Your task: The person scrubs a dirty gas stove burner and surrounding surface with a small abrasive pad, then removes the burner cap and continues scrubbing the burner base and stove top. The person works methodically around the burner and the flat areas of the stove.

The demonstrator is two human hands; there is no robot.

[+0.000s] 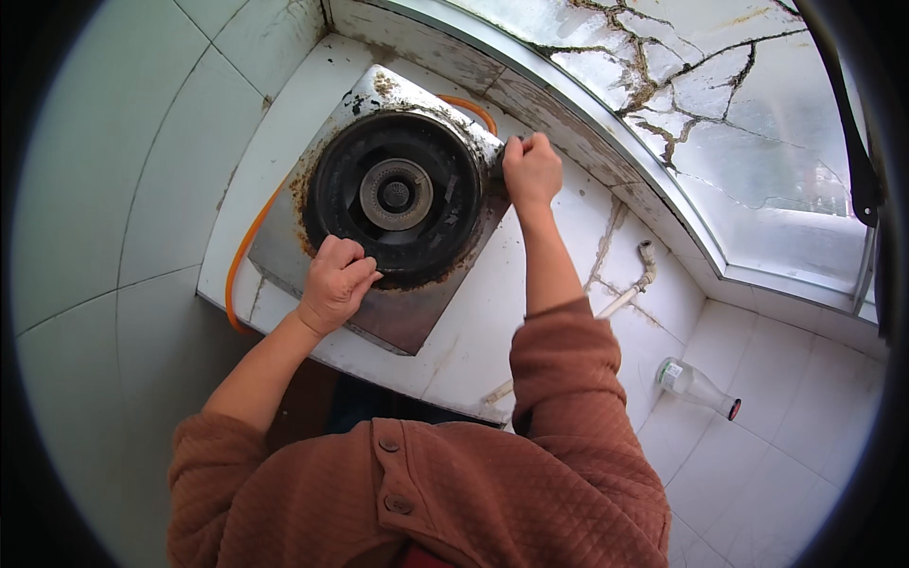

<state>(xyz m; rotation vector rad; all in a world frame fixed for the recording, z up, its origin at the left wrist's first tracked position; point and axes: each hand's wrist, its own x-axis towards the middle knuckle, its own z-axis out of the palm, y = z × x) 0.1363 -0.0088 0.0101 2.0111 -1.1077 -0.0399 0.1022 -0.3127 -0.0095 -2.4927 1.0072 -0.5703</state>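
A rusty single-burner gas stove (394, 318) sits at an angle on the white tiled counter. Its round black burner ring (465, 234) surrounds a metal burner head (396, 194). My left hand (337, 284) is at the ring's lower left edge, fingers curled with the fingertips against the rim; whether it grips the rim is not plain. At the stove's right corner, my right hand (531, 167) has its fingers closed around a dark piece, mostly hidden, which I cannot identify. An orange gas hose (245, 245) loops along the left side and shows again behind the stove.
Tiled walls (192, 156) rise at the left and behind. A cracked, frosted window (774, 163) stands at the upper right. A pipe with a metal elbow fitting (646, 266) lies on the counter to the right, near a clear bottle with a red cap (699, 389).
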